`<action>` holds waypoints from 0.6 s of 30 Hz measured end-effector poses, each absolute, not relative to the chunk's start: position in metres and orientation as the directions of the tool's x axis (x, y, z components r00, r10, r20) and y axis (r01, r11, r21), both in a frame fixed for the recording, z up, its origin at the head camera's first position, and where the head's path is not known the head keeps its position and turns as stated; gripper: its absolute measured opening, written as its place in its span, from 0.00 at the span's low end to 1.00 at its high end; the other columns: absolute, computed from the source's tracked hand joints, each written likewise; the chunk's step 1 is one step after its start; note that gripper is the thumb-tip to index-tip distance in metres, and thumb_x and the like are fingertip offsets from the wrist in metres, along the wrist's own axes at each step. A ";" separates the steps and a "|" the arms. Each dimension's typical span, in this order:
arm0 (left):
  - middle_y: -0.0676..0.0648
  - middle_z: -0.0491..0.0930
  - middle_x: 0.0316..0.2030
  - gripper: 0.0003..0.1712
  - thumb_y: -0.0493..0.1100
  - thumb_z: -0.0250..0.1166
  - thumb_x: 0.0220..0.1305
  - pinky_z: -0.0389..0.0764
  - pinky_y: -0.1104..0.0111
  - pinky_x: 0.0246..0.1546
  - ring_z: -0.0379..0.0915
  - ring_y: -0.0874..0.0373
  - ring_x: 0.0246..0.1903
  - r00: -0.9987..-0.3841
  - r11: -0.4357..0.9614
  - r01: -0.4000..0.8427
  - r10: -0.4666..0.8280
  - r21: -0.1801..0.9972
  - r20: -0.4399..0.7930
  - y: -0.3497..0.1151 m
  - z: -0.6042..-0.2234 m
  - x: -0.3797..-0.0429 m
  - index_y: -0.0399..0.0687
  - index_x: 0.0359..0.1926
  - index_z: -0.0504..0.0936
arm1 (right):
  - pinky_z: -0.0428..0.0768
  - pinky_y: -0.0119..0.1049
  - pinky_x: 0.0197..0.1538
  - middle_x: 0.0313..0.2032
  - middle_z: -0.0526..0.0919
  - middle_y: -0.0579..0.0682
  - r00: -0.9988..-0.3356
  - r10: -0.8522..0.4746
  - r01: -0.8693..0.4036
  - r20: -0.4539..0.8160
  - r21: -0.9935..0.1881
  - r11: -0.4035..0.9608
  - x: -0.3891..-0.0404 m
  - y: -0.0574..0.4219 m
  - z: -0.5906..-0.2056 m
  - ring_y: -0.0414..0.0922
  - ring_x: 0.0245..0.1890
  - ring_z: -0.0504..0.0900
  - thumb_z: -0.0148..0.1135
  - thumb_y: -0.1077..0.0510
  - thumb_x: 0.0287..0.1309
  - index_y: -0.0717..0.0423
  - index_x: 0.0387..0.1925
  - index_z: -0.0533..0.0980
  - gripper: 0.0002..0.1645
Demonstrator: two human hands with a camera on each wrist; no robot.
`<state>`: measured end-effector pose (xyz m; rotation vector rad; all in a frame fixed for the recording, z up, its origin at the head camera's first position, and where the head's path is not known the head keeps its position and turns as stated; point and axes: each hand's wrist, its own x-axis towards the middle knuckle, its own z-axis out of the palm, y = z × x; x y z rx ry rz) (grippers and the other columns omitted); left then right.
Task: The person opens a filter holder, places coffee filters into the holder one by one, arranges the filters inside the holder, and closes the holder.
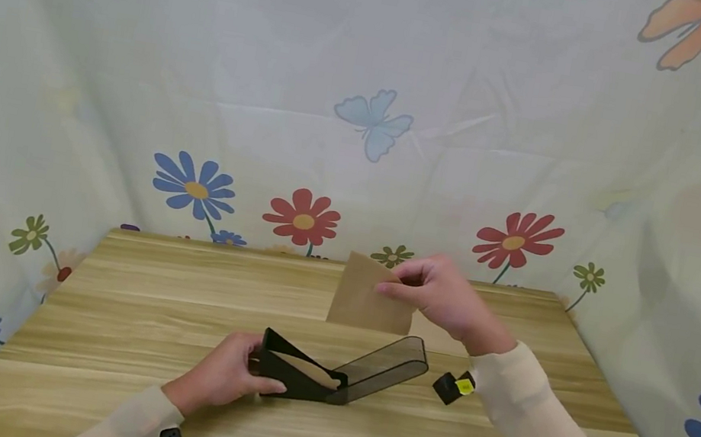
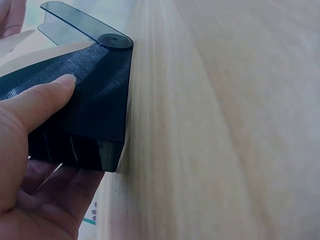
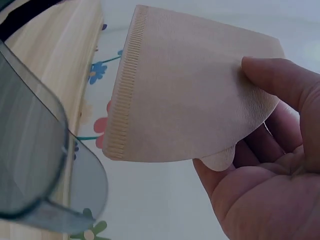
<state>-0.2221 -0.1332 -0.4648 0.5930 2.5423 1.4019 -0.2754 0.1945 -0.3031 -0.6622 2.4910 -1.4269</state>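
Observation:
Between thumb and fingers, my right hand (image 1: 442, 296) pinches a brown paper coffee filter (image 1: 368, 295), raised above the table. The right wrist view shows the filter's crimped edge (image 3: 129, 90) and a small rounded tab at its curved side. My left hand (image 1: 228, 368) grips the left end of a black coffee filter box (image 1: 301, 390), its thumb (image 2: 47, 97) on the near side wall. More brown filter paper (image 1: 307, 368) lies inside the box. The smoky see-through lid (image 1: 385, 363) is swung open to the right, below the lifted filter.
A flat, pale brown piece (image 1: 441, 340) lies on the wooden table (image 1: 173, 282) behind the right wrist, partly covered by it. A curtain (image 1: 256, 118) printed with flowers and butterflies hangs at the back and sides. Each wrist carries a small black device (image 1: 450, 388).

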 end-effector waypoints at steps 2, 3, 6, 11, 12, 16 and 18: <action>0.56 0.88 0.43 0.22 0.54 0.80 0.54 0.80 0.71 0.40 0.81 0.64 0.38 -0.905 0.481 0.257 0.423 0.839 0.035 -0.134 -0.465 -0.222 0.55 0.48 0.85 | 0.72 0.35 0.36 0.33 0.82 0.47 -0.876 -0.480 -0.272 0.043 -0.867 0.418 -0.273 0.190 -0.305 0.45 0.33 0.72 0.74 0.52 0.61 0.53 0.36 0.89 0.09; 0.56 0.88 0.43 0.22 0.54 0.80 0.54 0.80 0.71 0.40 0.81 0.64 0.38 -0.906 0.482 0.257 0.422 0.838 0.035 -0.134 -0.465 -0.222 0.55 0.48 0.85 | 0.72 0.35 0.36 0.33 0.83 0.47 -0.876 -0.481 -0.265 0.038 -0.871 0.414 -0.271 0.188 -0.306 0.45 0.33 0.72 0.74 0.52 0.61 0.53 0.37 0.89 0.09; 0.56 0.88 0.43 0.23 0.55 0.80 0.54 0.80 0.71 0.39 0.81 0.64 0.38 -0.907 0.484 0.257 0.421 0.836 0.035 -0.134 -0.466 -0.222 0.55 0.48 0.85 | 0.70 0.34 0.34 0.28 0.77 0.45 -0.866 -0.499 -0.270 0.034 -0.872 0.410 -0.270 0.183 -0.311 0.44 0.31 0.70 0.73 0.52 0.62 0.54 0.34 0.88 0.10; 0.54 0.88 0.43 0.23 0.55 0.80 0.54 0.80 0.72 0.38 0.81 0.65 0.37 -0.905 0.484 0.266 0.423 0.833 0.043 -0.134 -0.466 -0.223 0.54 0.48 0.86 | 0.63 0.34 0.29 0.20 0.61 0.44 -0.843 -0.536 -0.310 0.047 -0.857 0.413 -0.268 0.176 -0.319 0.41 0.24 0.60 0.72 0.50 0.63 0.57 0.25 0.82 0.17; 0.54 0.88 0.43 0.23 0.54 0.80 0.54 0.80 0.72 0.38 0.81 0.65 0.37 -0.904 0.482 0.269 0.424 0.834 0.046 -0.134 -0.466 -0.223 0.53 0.48 0.86 | 0.62 0.34 0.28 0.20 0.60 0.43 -0.839 -0.541 -0.315 0.049 -0.856 0.410 -0.268 0.175 -0.320 0.41 0.23 0.59 0.72 0.50 0.63 0.57 0.25 0.82 0.17; 0.52 0.89 0.42 0.23 0.53 0.80 0.54 0.79 0.72 0.37 0.80 0.65 0.36 -0.903 0.483 0.278 0.426 0.830 0.055 -0.134 -0.467 -0.223 0.51 0.47 0.86 | 0.64 0.34 0.30 0.20 0.63 0.43 -0.841 -0.540 -0.307 0.030 -0.848 0.432 -0.264 0.171 -0.323 0.42 0.23 0.61 0.72 0.50 0.63 0.54 0.26 0.83 0.14; 0.52 0.88 0.42 0.22 0.53 0.80 0.54 0.79 0.72 0.37 0.80 0.64 0.36 -0.903 0.484 0.277 0.426 0.830 0.054 -0.134 -0.467 -0.224 0.51 0.47 0.86 | 0.65 0.34 0.31 0.21 0.66 0.43 -0.847 -0.531 -0.295 0.015 -0.845 0.446 -0.263 0.168 -0.324 0.42 0.25 0.63 0.72 0.51 0.63 0.52 0.29 0.85 0.11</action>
